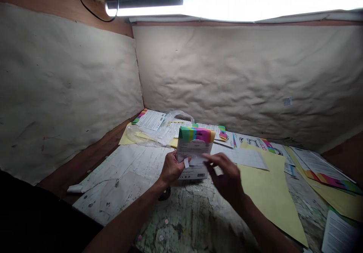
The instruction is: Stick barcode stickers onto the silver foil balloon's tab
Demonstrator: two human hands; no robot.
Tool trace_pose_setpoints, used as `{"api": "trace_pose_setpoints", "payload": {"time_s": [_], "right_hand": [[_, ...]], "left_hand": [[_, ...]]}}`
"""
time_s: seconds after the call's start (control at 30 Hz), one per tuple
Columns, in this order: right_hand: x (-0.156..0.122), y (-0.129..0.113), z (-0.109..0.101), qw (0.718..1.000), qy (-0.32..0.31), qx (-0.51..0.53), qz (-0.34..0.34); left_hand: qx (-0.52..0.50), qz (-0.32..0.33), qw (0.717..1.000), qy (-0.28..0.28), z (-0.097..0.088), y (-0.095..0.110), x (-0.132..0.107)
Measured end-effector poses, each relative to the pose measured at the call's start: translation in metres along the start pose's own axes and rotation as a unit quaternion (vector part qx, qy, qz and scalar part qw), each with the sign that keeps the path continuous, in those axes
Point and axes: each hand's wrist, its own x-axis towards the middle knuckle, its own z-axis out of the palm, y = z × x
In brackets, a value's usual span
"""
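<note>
A small white box [195, 147] with a rainbow-striped top stands upright in the middle of the worktable [187, 215]. My left hand [171, 168] grips its left side, thumb against a little white tab at the box's edge. My right hand [225, 175] hovers at the box's right lower face, fingers curled and pinched towards it; whether it holds anything I cannot make out.
A crumpled clear plastic bag [153, 134] lies behind the box on the left. Flat printed cartons with rainbow stripes [150, 119] lie along the back wall and at the right [326, 173]. Yellow paper sheets [269, 192] cover the right of the table. Paper-lined walls close in left and behind.
</note>
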Motion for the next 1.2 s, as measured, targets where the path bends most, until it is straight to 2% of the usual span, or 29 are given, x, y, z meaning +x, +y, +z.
{"api": "trace_pose_setpoints", "payload": {"time_s": [0.07, 0.1, 0.17, 0.3, 0.4, 0.47, 0.57, 0.63, 0.7, 0.9, 1.2], "right_hand": [[-0.004, -0.011, 0.003, 0.992, -0.11, -0.018, -0.059], [-0.006, -0.015, 0.005, 0.988, -0.14, -0.027, -0.062], [-0.008, -0.019, 0.009, 0.986, -0.157, -0.028, -0.046], [-0.007, -0.018, 0.009, 0.99, -0.136, 0.0, -0.032], [-0.004, -0.013, 0.007, 0.995, -0.096, 0.037, -0.015], [-0.002, -0.007, 0.006, 0.993, -0.052, 0.095, 0.053], [0.002, 0.003, 0.008, 0.967, -0.029, 0.177, 0.183], [0.003, 0.009, 0.011, 0.953, -0.035, 0.19, 0.236], [0.002, 0.011, 0.014, 0.951, -0.035, 0.165, 0.26], [-0.001, 0.014, 0.019, 0.959, -0.012, 0.122, 0.254], [-0.006, 0.013, 0.023, 0.974, 0.029, 0.065, 0.214]], "left_hand": [[0.018, 0.01, 1.0, -0.004, 0.004, 0.001, -0.004], [0.025, 0.015, 1.0, -0.007, 0.007, 0.001, -0.006], [0.038, 0.024, 0.999, -0.012, 0.011, 0.002, -0.01], [0.048, 0.028, 0.998, -0.02, 0.016, 0.004, -0.013], [0.002, -0.004, 1.0, -0.015, 0.017, 0.006, -0.012], [-0.046, -0.036, 0.998, 0.005, 0.016, 0.005, -0.01], [-0.114, -0.075, 0.99, 0.041, 0.015, 0.003, -0.008], [-0.143, -0.085, 0.985, 0.055, 0.015, 0.001, -0.007], [-0.143, -0.082, 0.985, 0.056, 0.016, 0.001, -0.008], [-0.075, -0.063, 0.994, 0.056, 0.022, 0.002, -0.012], [-0.084, -0.068, 0.993, 0.051, 0.027, 0.005, -0.019]]}}
